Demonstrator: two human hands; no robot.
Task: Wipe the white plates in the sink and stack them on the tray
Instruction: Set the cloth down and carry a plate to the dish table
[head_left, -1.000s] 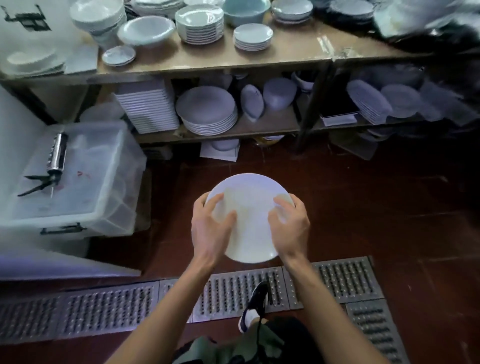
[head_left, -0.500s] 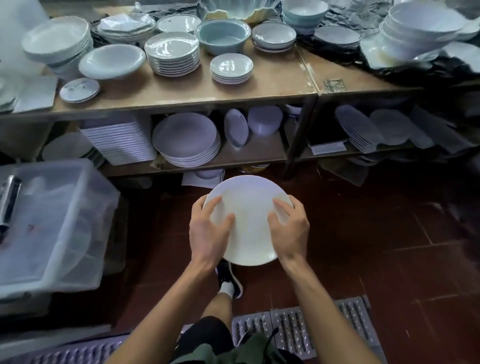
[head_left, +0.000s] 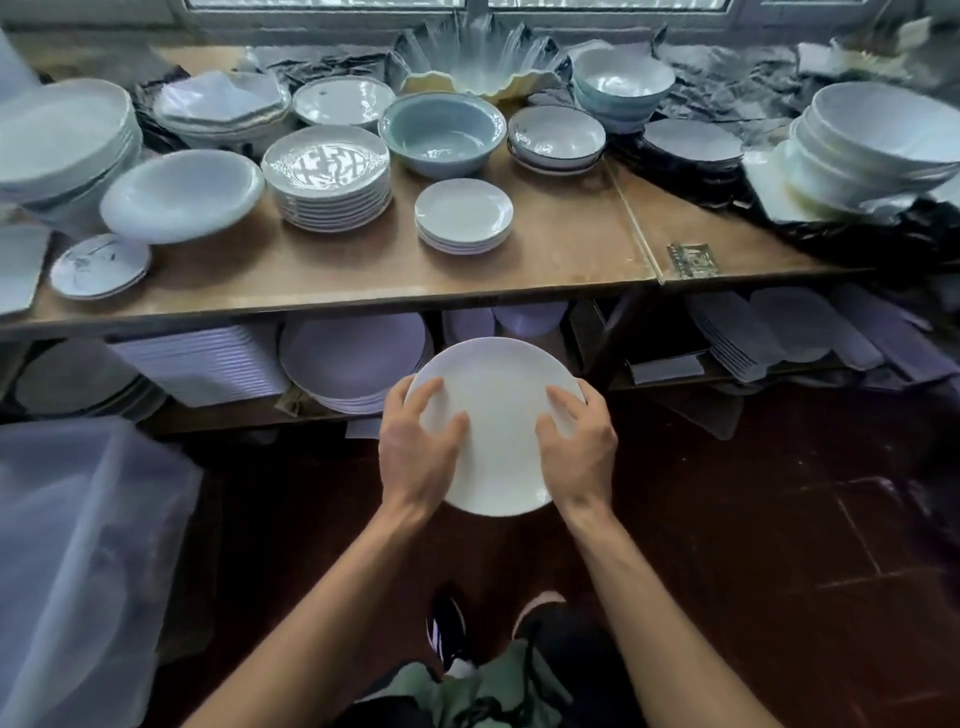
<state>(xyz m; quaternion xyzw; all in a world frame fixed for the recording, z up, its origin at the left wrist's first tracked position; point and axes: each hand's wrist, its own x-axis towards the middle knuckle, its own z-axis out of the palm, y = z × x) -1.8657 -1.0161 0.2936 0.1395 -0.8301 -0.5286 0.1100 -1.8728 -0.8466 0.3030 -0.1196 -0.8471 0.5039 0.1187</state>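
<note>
I hold one round white plate (head_left: 498, 415) in front of me, above the dark red floor and just short of the wooden table. My left hand (head_left: 418, 452) grips its left edge, thumb and fingers curled over the face. My right hand (head_left: 579, 449) grips the right edge the same way. A small stack of white plates (head_left: 463, 215) sits on the wooden table (head_left: 571, 249) straight ahead. No sink or tray is in view.
The table carries several stacks of plates and bowls, among them a ribbed plate stack (head_left: 327, 176), a blue bowl (head_left: 441, 132) and white bowls (head_left: 878, 140) at right. A lower shelf holds more plates (head_left: 353, 358). A clear plastic bin (head_left: 78, 545) stands at left.
I have stepped forward toward the table with the plate; the floor grating has dropped out of view and the tabletop now fills the upper frame. Both hands keep their grip.
</note>
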